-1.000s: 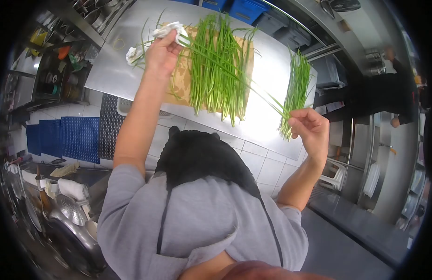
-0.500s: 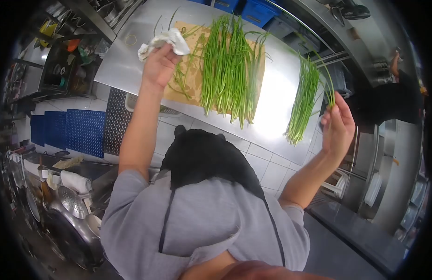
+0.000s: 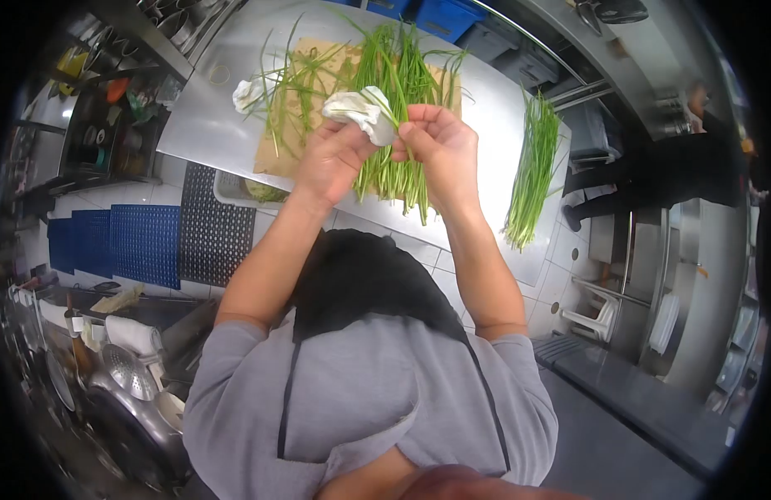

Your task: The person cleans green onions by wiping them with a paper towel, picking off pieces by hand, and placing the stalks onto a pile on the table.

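My left hand [image 3: 329,162] is closed on a crumpled white cloth [image 3: 352,107], held over the middle of the steel table. Close beside it, the fingers of my right hand [image 3: 442,154] pinch a few long green chives [image 3: 400,100], which run up against the cloth. Below both hands, a large pile of chives [image 3: 377,179] lies on a damp brown sheet [image 3: 275,158]. Loose stalks [image 3: 306,79] are scattered to the left of the pile. A neat bunch of chives [image 3: 531,171] lies apart, to the right.
Another piece of white cloth [image 3: 245,98] and a rubber band [image 3: 219,75] lie on the steel table [image 3: 194,125] at left. Blue bins [image 3: 452,21] stand beyond it. A tray [image 3: 231,190] sits below the near edge. A person in dark clothing [image 3: 652,175] stands at right.
My right hand has moved left from beside the right bunch, bringing the chives to the cloth. My left hand has shifted right with its cloth, and white cloth remains at left.
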Demonstrator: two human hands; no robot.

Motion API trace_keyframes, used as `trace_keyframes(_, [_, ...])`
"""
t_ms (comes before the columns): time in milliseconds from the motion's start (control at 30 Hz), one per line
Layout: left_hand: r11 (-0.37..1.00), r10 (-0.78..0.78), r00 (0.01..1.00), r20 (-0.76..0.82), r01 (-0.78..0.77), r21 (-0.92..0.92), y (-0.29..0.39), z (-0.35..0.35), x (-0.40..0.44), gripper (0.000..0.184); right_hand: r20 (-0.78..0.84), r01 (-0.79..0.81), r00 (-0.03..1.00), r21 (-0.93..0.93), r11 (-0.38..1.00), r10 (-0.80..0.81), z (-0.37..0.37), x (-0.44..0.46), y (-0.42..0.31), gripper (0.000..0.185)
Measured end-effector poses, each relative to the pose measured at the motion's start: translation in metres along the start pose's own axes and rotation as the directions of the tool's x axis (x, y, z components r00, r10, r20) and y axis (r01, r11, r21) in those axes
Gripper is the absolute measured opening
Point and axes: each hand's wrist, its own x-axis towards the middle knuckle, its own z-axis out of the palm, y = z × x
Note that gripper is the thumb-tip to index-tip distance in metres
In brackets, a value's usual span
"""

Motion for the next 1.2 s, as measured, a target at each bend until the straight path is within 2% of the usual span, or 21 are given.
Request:
trace_keyframes(133, [0.999, -0.011, 0.999, -0.045, 0.013, 0.031, -0.008, 0.011, -0.009, 0.027, 0.006, 0.045, 0.999, -0.138, 0.989, -0.044, -0.001, -0.002, 0.009, 0.021])
trace_keyframes(267, [0.988, 0.038, 0.978, -0.207, -0.006, 0.151, -0.019, 0.028, -0.010, 0.029, 0.010, 0.075, 0.997, -0.316, 0.946, -0.076, -0.005, -0.006, 0.016, 0.023])
trace_keyframes(367, [0.980, 0.049, 0.959, -0.280, 0.008, 0.198, -0.018, 0.033, -0.006, 0.031, 0.055, 0.170, 0.985, -0.435, 0.884, -0.162, -0.006, -0.010, 0.019, 0.027])
trace_keyframes(467, [0.986, 0.039, 0.951, -0.305, 0.013, 0.167, -0.015, 0.033, -0.003, 0.031, 0.050, 0.185, 0.982, -0.453, 0.872, -0.183, -0.012, -0.015, 0.021, 0.028])
trace_keyframes(600, [0.992, 0.051, 0.933, -0.357, -0.005, 0.129, -0.003, 0.028, 0.005, 0.031, 0.036, 0.134, 0.991, -0.298, 0.945, -0.129, -0.026, -0.026, 0.012, 0.025])
trace_keyframes(833, [0.987, 0.107, 0.932, -0.345, -0.059, 0.148, 0.025, 0.016, 0.019, 0.030, 0.081, 0.156, 0.986, -0.200, 0.967, -0.143, -0.062, -0.044, -0.012, 0.027])
trace_keyframes(1033, [0.970, 0.200, 0.932, -0.303, -0.145, 0.194, 0.047, -0.001, 0.035, 0.028, 0.045, 0.189, 0.982, -0.245, 0.951, -0.183, -0.088, -0.058, -0.032, 0.028])
trace_keyframes(1200, [0.959, 0.244, 0.913, -0.327, -0.177, 0.223, 0.068, -0.021, 0.050, 0.028, 0.019, 0.197, 0.980, -0.249, 0.948, -0.198, -0.105, -0.066, -0.044, 0.030])
